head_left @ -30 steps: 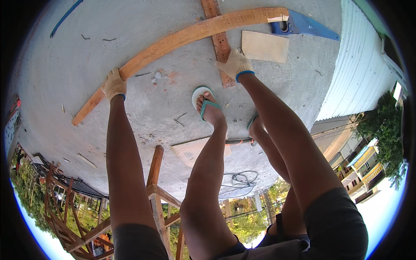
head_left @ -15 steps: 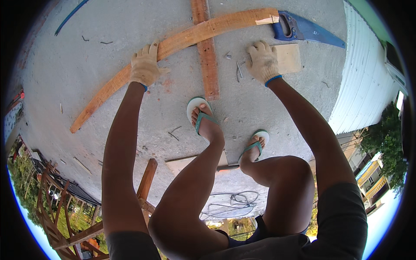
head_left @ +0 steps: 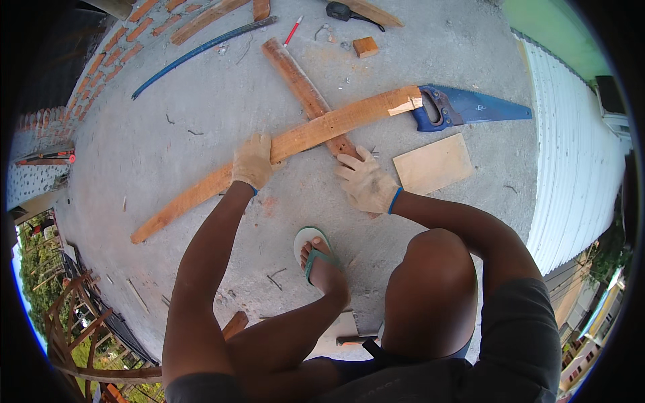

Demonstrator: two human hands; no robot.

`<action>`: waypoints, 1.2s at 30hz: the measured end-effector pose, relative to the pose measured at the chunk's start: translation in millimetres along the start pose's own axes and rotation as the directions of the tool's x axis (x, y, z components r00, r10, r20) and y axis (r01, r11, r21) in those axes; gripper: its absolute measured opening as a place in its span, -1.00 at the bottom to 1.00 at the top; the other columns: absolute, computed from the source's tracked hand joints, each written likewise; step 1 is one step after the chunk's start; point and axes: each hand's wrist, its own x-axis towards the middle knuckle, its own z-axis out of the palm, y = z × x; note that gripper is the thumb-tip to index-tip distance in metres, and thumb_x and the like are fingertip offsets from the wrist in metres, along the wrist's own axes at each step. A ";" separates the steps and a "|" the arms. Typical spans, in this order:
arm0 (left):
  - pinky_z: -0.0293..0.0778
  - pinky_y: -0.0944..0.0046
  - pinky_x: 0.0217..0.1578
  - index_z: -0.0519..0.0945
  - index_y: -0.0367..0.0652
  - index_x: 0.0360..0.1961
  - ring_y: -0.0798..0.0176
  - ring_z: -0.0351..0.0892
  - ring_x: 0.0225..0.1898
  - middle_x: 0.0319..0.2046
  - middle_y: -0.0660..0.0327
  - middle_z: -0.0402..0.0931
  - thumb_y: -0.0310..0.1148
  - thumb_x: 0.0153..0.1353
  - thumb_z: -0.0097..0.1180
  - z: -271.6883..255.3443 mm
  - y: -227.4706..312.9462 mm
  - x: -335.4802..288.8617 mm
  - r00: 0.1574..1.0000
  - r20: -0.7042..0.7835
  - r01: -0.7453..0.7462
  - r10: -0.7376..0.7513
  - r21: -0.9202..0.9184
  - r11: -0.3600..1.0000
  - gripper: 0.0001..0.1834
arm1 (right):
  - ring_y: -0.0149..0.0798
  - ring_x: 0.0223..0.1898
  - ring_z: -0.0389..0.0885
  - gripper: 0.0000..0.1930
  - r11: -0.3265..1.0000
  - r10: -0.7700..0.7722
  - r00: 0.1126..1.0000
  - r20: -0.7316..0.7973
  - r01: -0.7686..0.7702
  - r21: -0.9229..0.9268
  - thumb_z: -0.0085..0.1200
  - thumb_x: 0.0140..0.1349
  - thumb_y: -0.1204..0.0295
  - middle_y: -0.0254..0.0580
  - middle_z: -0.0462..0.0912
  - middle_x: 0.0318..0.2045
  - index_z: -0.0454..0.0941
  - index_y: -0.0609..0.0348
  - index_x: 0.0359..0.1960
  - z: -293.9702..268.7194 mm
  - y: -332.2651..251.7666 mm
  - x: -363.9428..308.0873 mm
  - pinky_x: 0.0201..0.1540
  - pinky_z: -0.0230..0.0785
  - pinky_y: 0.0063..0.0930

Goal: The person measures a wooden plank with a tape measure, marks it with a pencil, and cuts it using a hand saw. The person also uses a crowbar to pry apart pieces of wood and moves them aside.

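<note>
A long wooden plank runs slantwise across the concrete, looking bowed in this view. My left hand, in a pale work glove, is closed over its left-middle part. Beneath it crosses a shorter, reddish wooden plank. My right hand, gloved too, is closed on the near end of this plank, hiding part of it. A blue handsaw lies at the right, its handle against the long plank's right end. Beside my right hand rests a flat, pale rectangular board.
Beyond the planks lie a blue curved bar, a red pencil-like stick, a small wood block and a black tape measure. White corrugated sheeting borders the right side. My sandalled foot stands close by.
My right hand has moved left from beside the pale board onto the shorter plank's near end. That plank now lies at a slant. My left hand stays on the long plank; the view has shifted.
</note>
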 end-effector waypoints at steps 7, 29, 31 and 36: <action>0.59 -0.09 0.07 0.52 -0.16 0.12 -0.11 0.61 0.12 0.03 0.02 0.57 0.12 0.20 0.45 -7.4 46.8 -21.1 0.995 0.095 -0.040 0.035 0.058 0.998 -0.31 | 0.17 0.44 0.35 -0.39 0.799 0.601 0.795 -0.082 -0.595 0.090 0.33 0.20 0.30 0.02 0.50 0.35 0.55 0.10 0.32 3.1 4.6 -56.7 0.42 0.30 0.11; 0.57 -0.07 0.15 0.52 -0.11 0.22 -0.04 0.60 0.19 0.13 0.06 0.53 0.07 0.23 0.44 -28.9 38.6 -14.2 0.997 0.046 0.070 -0.067 -0.063 0.996 -0.31 | 0.28 0.13 0.59 -0.35 0.684 0.708 0.706 -0.008 -0.683 0.257 0.30 0.29 0.32 0.23 0.61 0.10 0.38 0.31 0.37 1.8 -30.3 -31.9 0.19 0.49 0.09; 0.57 -0.08 0.15 0.52 -0.11 0.23 -0.05 0.60 0.19 0.12 0.05 0.52 0.09 0.23 0.44 -31.0 36.3 -14.6 0.995 0.078 0.075 -0.070 -0.061 0.995 -0.30 | 0.27 0.15 0.58 -0.34 0.692 0.719 0.682 -0.133 -0.684 0.231 0.30 0.27 0.35 0.23 0.59 0.11 0.37 0.29 0.37 0.3 -21.3 -34.9 0.20 0.48 0.09; 0.59 -0.07 0.14 0.49 -0.12 0.25 -0.08 0.61 0.18 0.11 0.03 0.52 0.12 0.24 0.44 -25.6 33.7 -11.2 0.990 0.134 0.035 -0.041 0.042 0.998 -0.26 | 0.26 0.22 0.55 -0.30 0.592 0.796 0.592 -0.127 -0.715 0.372 0.31 0.25 0.41 0.23 0.58 0.18 0.35 0.25 0.42 -5.6 -3.1 -50.6 0.27 0.45 0.09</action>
